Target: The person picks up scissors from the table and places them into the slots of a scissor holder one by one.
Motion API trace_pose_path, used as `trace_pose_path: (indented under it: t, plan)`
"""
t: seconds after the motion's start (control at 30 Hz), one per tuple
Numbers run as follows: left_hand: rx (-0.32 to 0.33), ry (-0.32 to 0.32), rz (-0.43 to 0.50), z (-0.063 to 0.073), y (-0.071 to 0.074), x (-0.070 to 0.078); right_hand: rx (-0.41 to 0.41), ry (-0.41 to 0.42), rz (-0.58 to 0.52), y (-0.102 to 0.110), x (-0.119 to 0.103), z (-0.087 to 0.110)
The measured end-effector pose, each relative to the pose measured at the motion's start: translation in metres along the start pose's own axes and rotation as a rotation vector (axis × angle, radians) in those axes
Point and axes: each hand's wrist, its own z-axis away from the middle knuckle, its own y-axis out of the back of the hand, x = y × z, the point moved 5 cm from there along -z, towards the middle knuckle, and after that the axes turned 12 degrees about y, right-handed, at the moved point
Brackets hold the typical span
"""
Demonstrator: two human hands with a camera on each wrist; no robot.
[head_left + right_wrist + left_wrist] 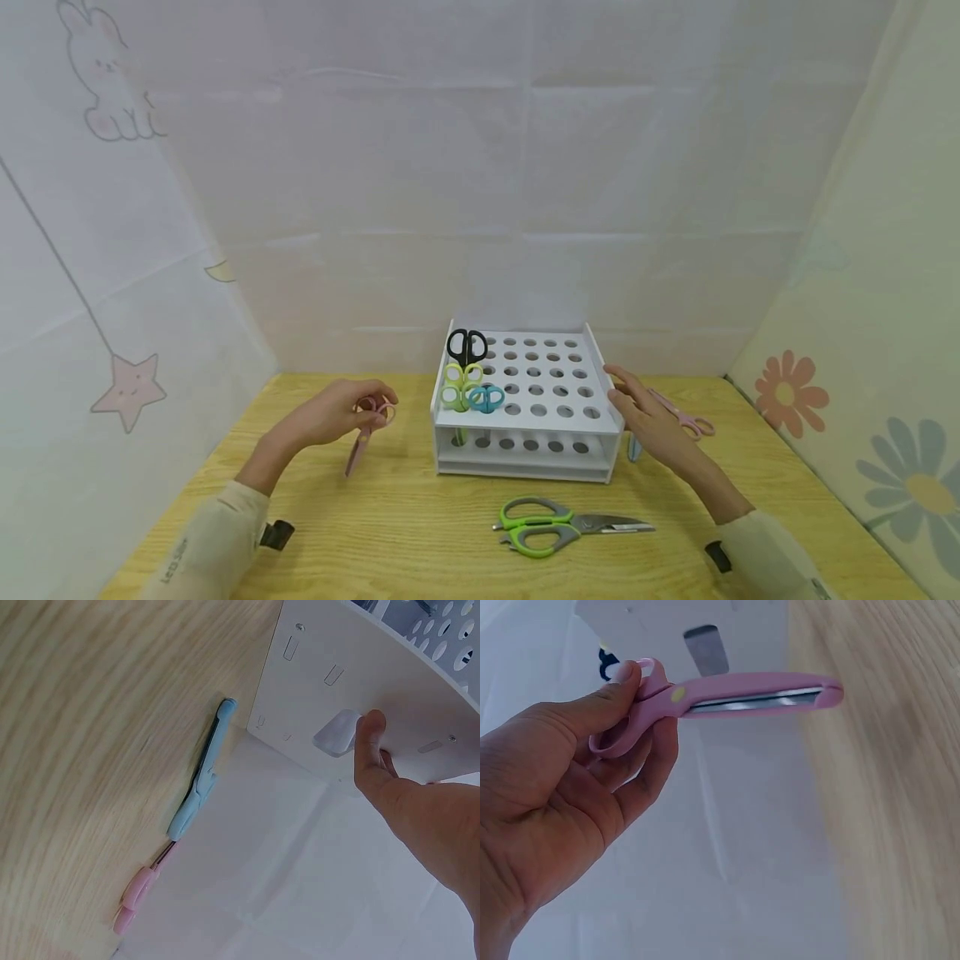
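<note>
My left hand (330, 414) pinches pink scissors (742, 681) by the handle loops, thumb on one side and fingers on the other. In the head view they hang blades down above the table, left of a white two-tier rack (525, 427) with rows of round holes. My right hand (660, 427) rests against the rack's right side panel (300, 682), its thumb beside the cut-out slot; some fingertips are hidden in the right wrist view. Black-handled scissors (467, 352), yellow-green ones (463, 377) and teal ones (487, 400) stand in the rack's left holes.
Large green-and-grey kitchen scissors (576, 523) lie on the wooden table (360, 533) before the rack. Right of the rack lie light blue scissors (199, 787) and another pink pair (139, 891). White cloth walls (525, 183) stand behind and at both sides.
</note>
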Motion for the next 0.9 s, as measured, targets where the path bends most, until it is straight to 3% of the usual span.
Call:
trace_pose_path:
  t: [0.27,0.43,0.57,0.67,0.9]
  plan:
    - [-0.013,-0.066,0.066,-0.008,-0.003,0.039,0.009,0.001,0.040,-0.001,-0.001,-0.002]
    - [-0.020,-0.190,0.178,-0.018,0.000,0.078,0.019,0.012,0.047,-0.001,-0.003,-0.004]
    - [0.032,-0.296,0.231,-0.028,0.002,0.107,0.035,0.004,0.060,0.000,-0.003,-0.004]
    - [0.073,-0.356,0.244,-0.039,-0.001,0.121,0.046,-0.008,0.089,0.001,0.001,-0.003]
    - [0.157,-0.417,0.209,-0.065,-0.014,0.143,0.053,-0.010,0.117,0.001,0.007,0.000]
